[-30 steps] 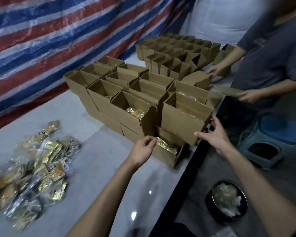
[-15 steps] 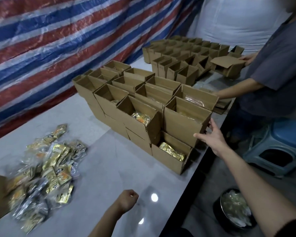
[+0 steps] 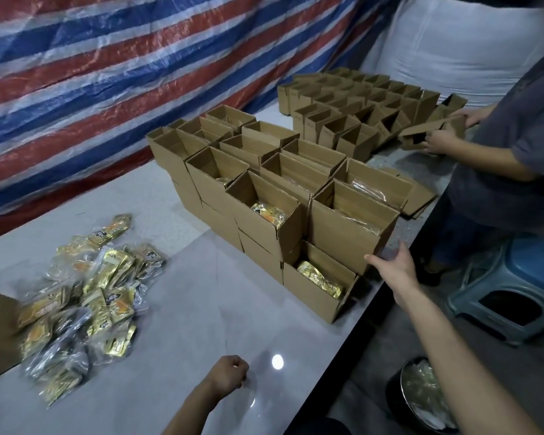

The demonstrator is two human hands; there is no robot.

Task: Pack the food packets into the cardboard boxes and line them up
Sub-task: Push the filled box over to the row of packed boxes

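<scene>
The left hand (image 3: 230, 373) is curled in an empty fist above the worktop (image 3: 186, 309), and the right hand (image 3: 393, 271), fingers spread, touches the lower corner of a tall cardboard box (image 3: 343, 230). Beside it, a low box (image 3: 311, 296) holds a gold packet (image 3: 319, 277). Loose food packets (image 3: 85, 296) lie heaped at the left.

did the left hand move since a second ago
Yes. The left hand was at the low front box; it has pulled back toward the near edge of the table, well clear of that box.
</scene>
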